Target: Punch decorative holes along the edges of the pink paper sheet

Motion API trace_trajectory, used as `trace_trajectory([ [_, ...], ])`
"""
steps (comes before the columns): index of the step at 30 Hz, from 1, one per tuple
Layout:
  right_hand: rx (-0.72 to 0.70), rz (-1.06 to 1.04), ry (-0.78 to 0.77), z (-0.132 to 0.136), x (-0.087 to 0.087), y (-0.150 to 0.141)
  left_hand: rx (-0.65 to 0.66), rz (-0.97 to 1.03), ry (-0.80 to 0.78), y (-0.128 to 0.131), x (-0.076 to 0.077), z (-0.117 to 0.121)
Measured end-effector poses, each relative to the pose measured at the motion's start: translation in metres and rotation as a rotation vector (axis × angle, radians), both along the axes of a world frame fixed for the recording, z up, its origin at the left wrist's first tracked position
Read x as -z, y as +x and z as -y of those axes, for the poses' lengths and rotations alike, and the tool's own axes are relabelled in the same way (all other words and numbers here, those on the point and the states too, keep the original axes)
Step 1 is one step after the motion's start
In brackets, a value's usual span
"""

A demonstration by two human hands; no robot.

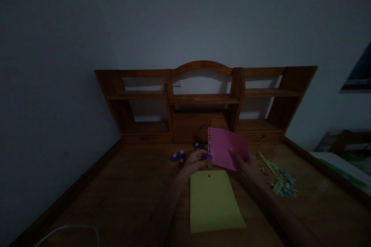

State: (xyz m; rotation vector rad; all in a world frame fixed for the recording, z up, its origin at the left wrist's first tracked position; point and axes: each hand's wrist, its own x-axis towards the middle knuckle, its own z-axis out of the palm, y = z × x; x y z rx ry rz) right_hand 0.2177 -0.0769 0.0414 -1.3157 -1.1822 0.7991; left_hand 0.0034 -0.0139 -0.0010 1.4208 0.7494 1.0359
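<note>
My right hand (245, 163) pinches a pink sheet of paper (227, 144) by its lower right part and holds it up over the desk. A row of small punched holes runs down the sheet's left edge. My left hand (198, 159) is closed on a small purple paper punch (208, 156) set against that left edge. Below both hands a yellow sheet (213, 200) lies flat on the wooden desk (130, 197), with a tiny red cut-out (209, 176) on its top part.
Several more small punches (177, 156) stand left of my hands, others behind the pink sheet (197, 145). Punched paper strips and coloured bits (279, 179) litter the right. A wooden shelf unit (203, 98) backs the desk. A white cable (72, 229) curves at lower left.
</note>
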Motion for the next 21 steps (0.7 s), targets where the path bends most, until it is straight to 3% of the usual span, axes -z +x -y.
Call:
trace_trajectory([
  [7, -0.014, -0.036, -0.014, 0.0022, -0.0044, -0.0019, -0.038, -0.002, -0.031, 0.0011, -0.0021, 0.0013],
  [15, -0.049, -0.080, -0.012, 0.0015, 0.0020, -0.0011, -0.093, 0.079, -0.077, 0.0050, -0.0009, 0.0024],
  [21, -0.043, -0.002, -0.052, 0.0019, -0.0034, -0.0003, -0.106, 0.040, -0.044, 0.0047, -0.0031, 0.0025],
])
